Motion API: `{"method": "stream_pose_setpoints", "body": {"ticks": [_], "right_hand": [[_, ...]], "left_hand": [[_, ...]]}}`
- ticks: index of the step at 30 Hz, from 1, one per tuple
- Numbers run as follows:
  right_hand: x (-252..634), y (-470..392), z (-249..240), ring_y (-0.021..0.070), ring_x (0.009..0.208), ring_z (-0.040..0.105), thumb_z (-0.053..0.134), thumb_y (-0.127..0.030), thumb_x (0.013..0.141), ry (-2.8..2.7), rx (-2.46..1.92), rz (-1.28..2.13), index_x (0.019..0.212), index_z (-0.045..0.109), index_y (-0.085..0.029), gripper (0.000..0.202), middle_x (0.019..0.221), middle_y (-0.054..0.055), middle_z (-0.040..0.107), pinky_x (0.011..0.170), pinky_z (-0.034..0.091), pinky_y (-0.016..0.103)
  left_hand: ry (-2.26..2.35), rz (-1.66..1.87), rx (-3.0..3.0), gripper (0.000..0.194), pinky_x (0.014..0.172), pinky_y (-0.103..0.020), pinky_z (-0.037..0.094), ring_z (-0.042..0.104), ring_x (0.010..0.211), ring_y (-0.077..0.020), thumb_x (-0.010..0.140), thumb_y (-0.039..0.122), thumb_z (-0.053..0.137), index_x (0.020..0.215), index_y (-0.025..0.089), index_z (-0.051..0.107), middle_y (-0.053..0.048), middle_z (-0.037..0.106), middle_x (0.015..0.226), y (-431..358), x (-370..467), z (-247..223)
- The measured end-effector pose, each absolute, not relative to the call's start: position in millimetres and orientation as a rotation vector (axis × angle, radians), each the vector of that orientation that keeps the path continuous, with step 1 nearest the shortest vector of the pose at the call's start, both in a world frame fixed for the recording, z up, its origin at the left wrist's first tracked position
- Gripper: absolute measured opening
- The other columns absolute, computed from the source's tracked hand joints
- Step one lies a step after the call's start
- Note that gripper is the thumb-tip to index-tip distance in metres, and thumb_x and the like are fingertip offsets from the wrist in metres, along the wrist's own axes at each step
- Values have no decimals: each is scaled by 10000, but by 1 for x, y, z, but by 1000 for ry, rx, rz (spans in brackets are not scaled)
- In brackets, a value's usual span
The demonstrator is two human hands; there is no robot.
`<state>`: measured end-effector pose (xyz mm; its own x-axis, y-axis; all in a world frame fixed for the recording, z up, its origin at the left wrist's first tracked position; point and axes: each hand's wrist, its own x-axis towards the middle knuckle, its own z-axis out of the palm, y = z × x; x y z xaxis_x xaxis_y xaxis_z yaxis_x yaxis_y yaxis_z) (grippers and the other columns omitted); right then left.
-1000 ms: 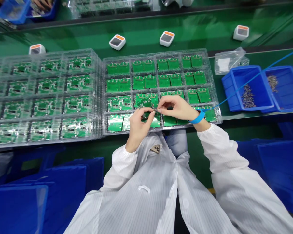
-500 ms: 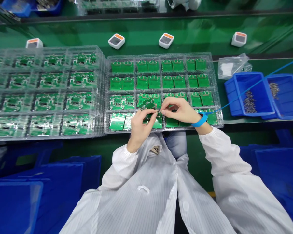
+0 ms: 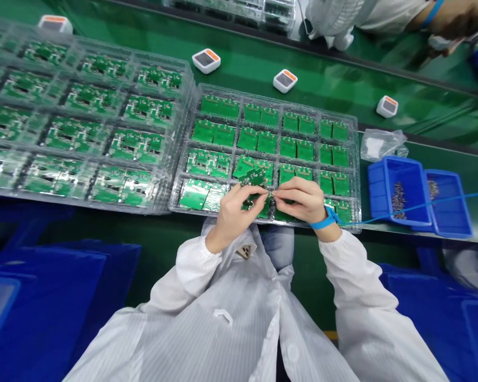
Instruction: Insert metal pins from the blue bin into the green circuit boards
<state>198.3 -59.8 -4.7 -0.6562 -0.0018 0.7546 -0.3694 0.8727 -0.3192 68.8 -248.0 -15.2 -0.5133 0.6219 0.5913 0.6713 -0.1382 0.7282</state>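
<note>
My left hand (image 3: 237,213) is closed at the lower edge of a small green circuit board (image 3: 253,178), which is tilted above the clear compartment tray (image 3: 175,193). My right hand (image 3: 300,199), with a blue wrist strap (image 3: 323,220), is pinched at the board's lower right corner, its fingertips nearly meeting those of my left hand. Whatever is between the right fingertips is too small to make out. Pairs of green boards (image 3: 219,106) lie in the tray's compartments around both hands.
Left stands a stack of trays (image 3: 75,119) with more boards. Blue bins (image 3: 418,212) with small metal parts and a plastic bag (image 3: 382,144) are at right. White devices (image 3: 206,61) line the back, below a fan (image 3: 334,21) and another person's arm (image 3: 406,15).
The view has turned and shifted, so the bench slopes down to the right. Another person's arm has come into view at the top right. My hands remain together at the board.
</note>
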Motion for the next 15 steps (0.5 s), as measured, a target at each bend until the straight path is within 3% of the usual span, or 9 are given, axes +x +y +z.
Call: {"method": "stream_pose_setpoints", "body": {"ticks": [15], "right_hand": [[202, -59, -12, 165, 741, 747, 835, -169, 967, -2208, 233, 607, 1157, 856, -317, 242, 963, 32, 822, 660, 621, 293]], "left_hand": [[-2194, -1861, -1660, 119, 849, -340, 600, 738, 886, -192, 1087, 290, 709, 1131, 241, 808, -27, 849, 1021, -249, 62, -11]]}}
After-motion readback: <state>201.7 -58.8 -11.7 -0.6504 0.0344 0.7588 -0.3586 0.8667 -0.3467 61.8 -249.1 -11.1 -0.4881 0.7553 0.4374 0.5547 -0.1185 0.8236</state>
